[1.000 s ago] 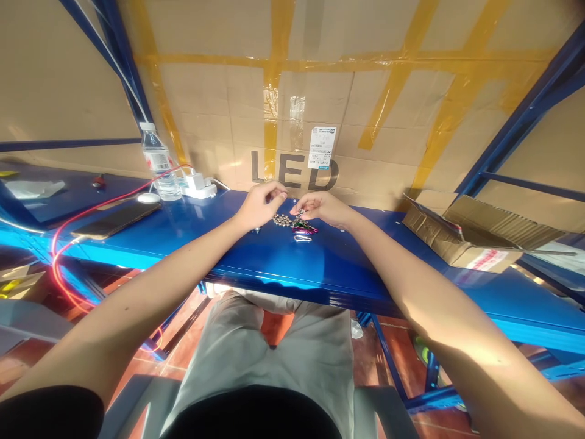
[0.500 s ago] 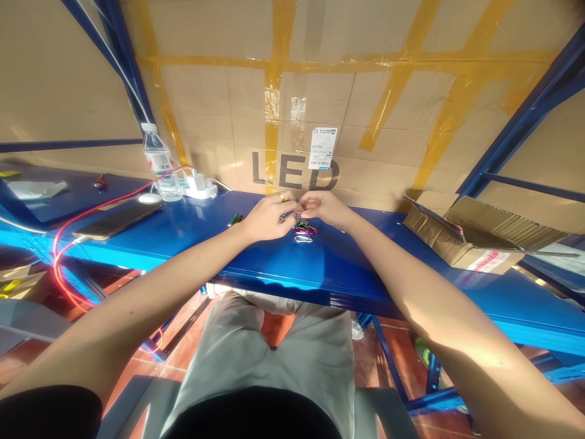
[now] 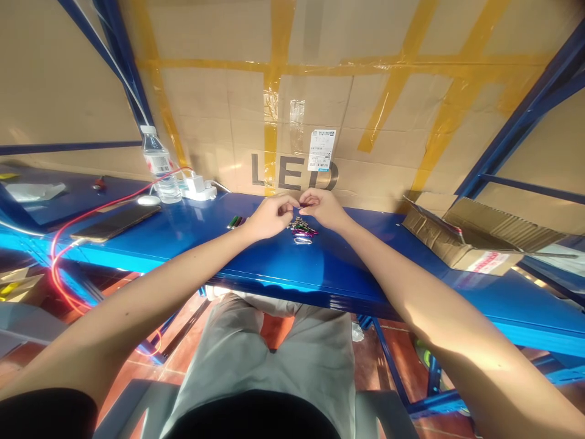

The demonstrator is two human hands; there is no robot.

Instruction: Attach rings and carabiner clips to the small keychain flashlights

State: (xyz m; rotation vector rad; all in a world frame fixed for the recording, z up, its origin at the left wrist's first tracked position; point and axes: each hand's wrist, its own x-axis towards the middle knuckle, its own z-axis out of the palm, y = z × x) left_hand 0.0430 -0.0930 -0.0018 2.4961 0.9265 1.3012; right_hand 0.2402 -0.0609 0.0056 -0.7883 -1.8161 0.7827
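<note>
My left hand (image 3: 270, 216) and my right hand (image 3: 323, 208) meet fingertip to fingertip just above the blue tabletop (image 3: 274, 262). Both pinch a small dark purple piece (image 3: 302, 206), mostly covered by the fingers, so its kind is unclear. Right below them lies a little heap of shiny metal clips (image 3: 305, 228) in pink, green and silver. A silver carabiner-like loop (image 3: 302, 241) sits at the heap's near edge. Beside my left wrist, several small green and dark tubes (image 3: 236, 222) lie side by side.
An opened cardboard box (image 3: 457, 238) stands at the right. To the left are a phone (image 3: 116, 222) on a red cable (image 3: 105, 198), a water bottle (image 3: 161, 164) and a white power strip (image 3: 200, 192). A large taped cardboard sheet (image 3: 205, 116) rises behind the table.
My left hand has drawn slightly back and left, uncovering more of the heap and the tubes. The small dark piece now shows between my fingertips.
</note>
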